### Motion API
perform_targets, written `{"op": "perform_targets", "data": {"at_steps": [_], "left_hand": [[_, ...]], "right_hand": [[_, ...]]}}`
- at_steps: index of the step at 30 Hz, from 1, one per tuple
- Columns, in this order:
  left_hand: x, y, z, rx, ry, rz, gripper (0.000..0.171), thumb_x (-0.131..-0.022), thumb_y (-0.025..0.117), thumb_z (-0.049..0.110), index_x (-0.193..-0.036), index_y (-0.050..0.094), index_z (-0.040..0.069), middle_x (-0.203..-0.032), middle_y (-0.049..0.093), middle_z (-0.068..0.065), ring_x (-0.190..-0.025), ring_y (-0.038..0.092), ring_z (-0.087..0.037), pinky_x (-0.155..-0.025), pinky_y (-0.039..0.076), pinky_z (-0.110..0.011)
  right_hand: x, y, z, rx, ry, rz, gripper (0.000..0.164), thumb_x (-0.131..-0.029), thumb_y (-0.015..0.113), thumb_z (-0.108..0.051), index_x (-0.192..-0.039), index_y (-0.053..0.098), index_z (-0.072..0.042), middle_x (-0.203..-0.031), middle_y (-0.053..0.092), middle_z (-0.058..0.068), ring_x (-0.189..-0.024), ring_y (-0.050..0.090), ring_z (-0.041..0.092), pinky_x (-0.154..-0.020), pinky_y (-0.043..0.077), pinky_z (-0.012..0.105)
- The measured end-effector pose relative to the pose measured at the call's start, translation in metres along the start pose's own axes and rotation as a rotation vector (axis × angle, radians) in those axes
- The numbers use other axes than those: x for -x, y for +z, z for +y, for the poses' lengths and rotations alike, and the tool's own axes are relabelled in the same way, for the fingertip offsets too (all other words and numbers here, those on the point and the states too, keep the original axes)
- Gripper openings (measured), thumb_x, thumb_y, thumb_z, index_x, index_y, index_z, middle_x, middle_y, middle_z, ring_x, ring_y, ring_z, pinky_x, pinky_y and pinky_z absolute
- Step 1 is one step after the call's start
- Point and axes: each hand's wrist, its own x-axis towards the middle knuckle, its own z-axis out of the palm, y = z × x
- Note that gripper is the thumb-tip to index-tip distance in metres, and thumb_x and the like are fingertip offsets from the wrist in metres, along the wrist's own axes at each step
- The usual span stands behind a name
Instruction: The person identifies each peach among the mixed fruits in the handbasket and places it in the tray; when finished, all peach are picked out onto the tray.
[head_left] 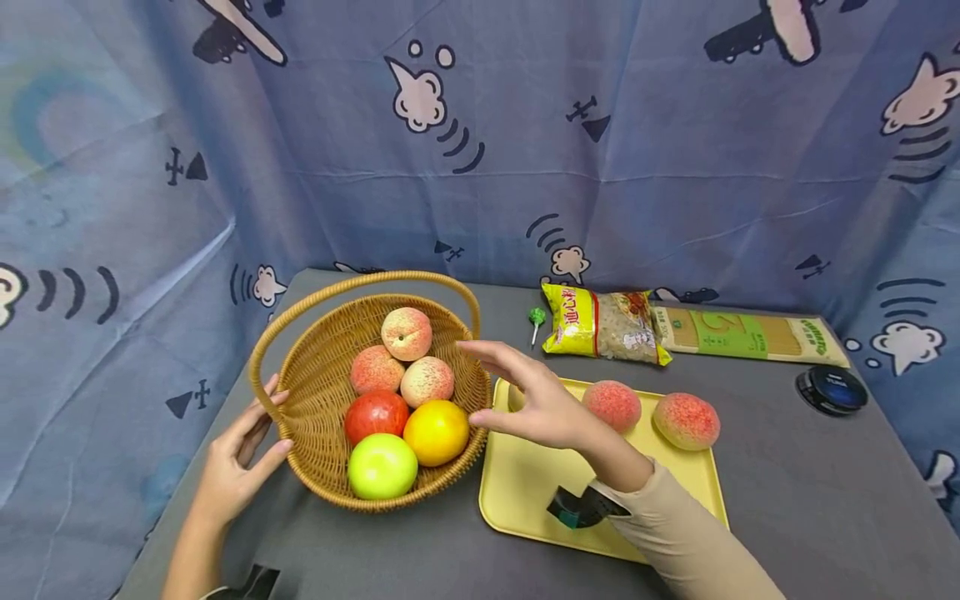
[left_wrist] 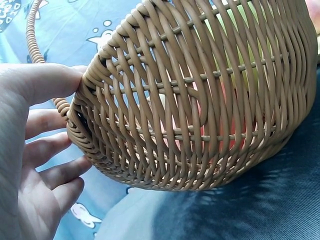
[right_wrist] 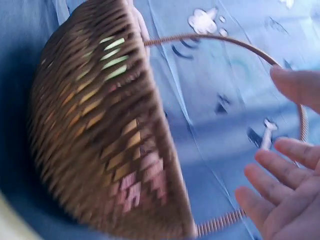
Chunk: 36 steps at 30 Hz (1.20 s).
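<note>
A wicker basket point(head_left: 324, 454) with an arched handle stands on the left of the table. In it lie three peaches point(head_left: 407, 333), a red apple-like fruit point(head_left: 375, 419), an orange point(head_left: 437, 432) and a green apple point(head_left: 382, 467). My left hand point(head_left: 234, 462) touches the basket's left side where the handle joins, its thumb and relaxed fingers apart in the left wrist view. On the opposite side, my right hand point(head_left: 536, 400) hovers by the rim, fingers extended and thumb spread, holding nothing; the right wrist view shows a gap between it and the basket.
Under my right forearm is a yellow tray point(head_left: 517, 492) with two peaches point(head_left: 686, 421) and a partly hidden yellowish fruit point(head_left: 516, 397). Behind it lie a green lollipop point(head_left: 536, 317), a yellow food bag point(head_left: 603, 325) and a noodle packet point(head_left: 750, 335). A dark round tin point(head_left: 832, 389) sits far right.
</note>
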Motion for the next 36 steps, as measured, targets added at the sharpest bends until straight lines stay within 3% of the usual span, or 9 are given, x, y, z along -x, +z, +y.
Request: {"op": "perform_targets", "data": {"at_steps": [4, 10, 17, 20, 28, 36], "left_hand": [[0.0, 0.001, 0.001, -0.021, -0.015, 0.003, 0.054, -0.076, 0.055, -0.027, -0.128, 0.042, -0.022, -0.15, 0.029, -0.028, -0.141, 0.031, -0.018, -0.109, 0.033, -0.014], [0.001, 0.0, 0.0, -0.057, -0.089, -0.009, 0.056, -0.078, 0.056, -0.025, -0.131, 0.042, -0.018, -0.151, 0.025, -0.029, -0.142, 0.029, -0.017, -0.11, 0.032, -0.015], [0.001, 0.0, -0.003, -0.056, -0.02, -0.009, 0.054, -0.077, 0.056, -0.025, -0.129, 0.043, -0.021, -0.15, 0.025, -0.03, -0.141, 0.031, -0.017, -0.109, 0.033, -0.014], [0.001, 0.0, -0.002, -0.048, -0.025, -0.008, 0.054, -0.077, 0.057, -0.025, -0.129, 0.043, -0.021, -0.151, 0.026, -0.028, -0.141, 0.032, -0.016, -0.109, 0.033, -0.013], [0.002, 0.0, -0.002, -0.033, -0.043, -0.003, 0.053, -0.078, 0.057, -0.024, -0.129, 0.043, -0.021, -0.149, 0.025, -0.032, -0.141, 0.032, -0.017, -0.11, 0.032, -0.015], [0.003, -0.002, 0.002, -0.106, -0.111, -0.003, 0.055, -0.078, 0.059, -0.021, -0.131, 0.045, -0.017, -0.15, 0.026, -0.03, -0.14, 0.032, -0.014, -0.109, 0.033, -0.014]], "right_hand": [[-0.037, 0.014, -0.005, 0.029, 0.026, -0.033, 0.067, -0.083, 0.073, -0.016, -0.141, 0.042, -0.009, -0.145, 0.044, 0.005, -0.133, 0.044, 0.021, -0.113, 0.036, 0.037], [-0.082, 0.023, -0.005, 0.083, 0.048, -0.075, 0.067, -0.083, 0.073, -0.021, -0.141, 0.042, -0.006, -0.144, 0.046, 0.008, -0.129, 0.047, 0.027, -0.109, 0.039, 0.044], [-0.118, 0.029, 0.005, 0.078, 0.116, -0.097, 0.067, -0.085, 0.07, -0.022, -0.142, 0.039, -0.007, -0.145, 0.043, 0.01, -0.134, 0.041, 0.025, -0.114, 0.033, 0.039], [-0.126, 0.032, 0.014, 0.065, 0.157, -0.095, 0.067, -0.086, 0.07, -0.022, -0.143, 0.038, -0.009, -0.146, 0.043, 0.009, -0.135, 0.04, 0.024, -0.115, 0.032, 0.037], [-0.131, 0.037, 0.033, 0.107, 0.291, -0.048, 0.065, -0.086, 0.071, -0.025, -0.142, 0.041, -0.01, -0.144, 0.045, 0.008, -0.13, 0.045, 0.026, -0.108, 0.041, 0.039], [-0.13, 0.039, 0.043, 0.109, 0.352, -0.04, 0.069, -0.084, 0.073, -0.027, -0.143, 0.041, -0.011, -0.145, 0.044, 0.008, -0.124, 0.049, 0.024, -0.103, 0.045, 0.039]]}}
